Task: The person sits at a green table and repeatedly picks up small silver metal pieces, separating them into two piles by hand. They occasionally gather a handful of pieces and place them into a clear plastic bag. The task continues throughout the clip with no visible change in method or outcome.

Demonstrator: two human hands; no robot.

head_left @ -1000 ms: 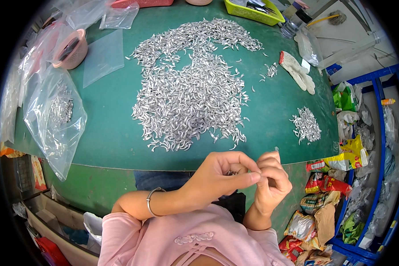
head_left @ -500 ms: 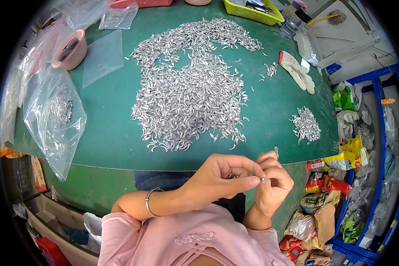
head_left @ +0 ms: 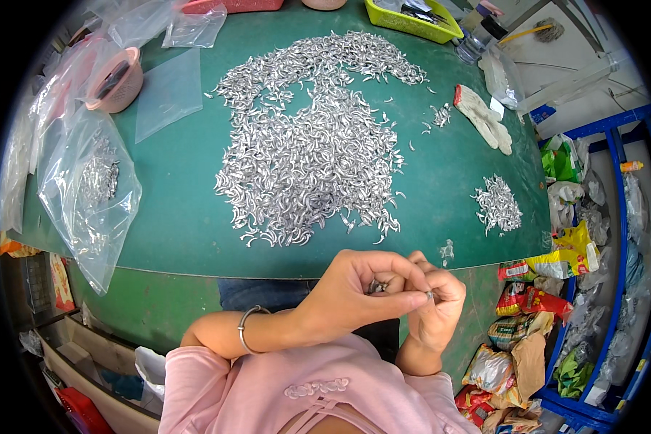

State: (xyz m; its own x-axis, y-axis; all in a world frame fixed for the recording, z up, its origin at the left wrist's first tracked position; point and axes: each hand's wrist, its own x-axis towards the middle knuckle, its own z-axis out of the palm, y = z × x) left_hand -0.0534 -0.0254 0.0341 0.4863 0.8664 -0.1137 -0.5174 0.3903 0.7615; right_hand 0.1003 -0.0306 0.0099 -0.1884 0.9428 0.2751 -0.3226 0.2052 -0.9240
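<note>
So the left hand (head_left: 354,293) has its thumb and index fingertips pinched together on a small silvery piece (head_left: 430,295), which pokes out right at the tips. The rest of its fingers curl in over a few loose metal bits (head_left: 377,286) in the palm. The right hand (head_left: 435,311) is right up against it, fingers bent and bunched, thumb at that same piece; can't tell if it's really gripping it too, since the fingers block the view. Both hands are just off the near edge of the green table (head_left: 173,202).

Straight ahead of the fingers and a bit to their left is a huge spread of curved silvery pieces (head_left: 311,159). Ahead and off to the right of the fingers sits a smaller heap (head_left: 498,206), with a tiny cluster (head_left: 441,116) farther out beyond the fingertips and a white glove (head_left: 484,119) with a red cuff next to that. A clear plastic scrap (head_left: 447,251) lies just past the right fingers.

Well to the left of the fingers there's a clear plastic bag (head_left: 69,192) with more pieces showing in it, and farther out on that side a pink basket (head_left: 129,88). Way beyond the fingers, at the far side: a yellow-green tray (head_left: 412,27).
</note>
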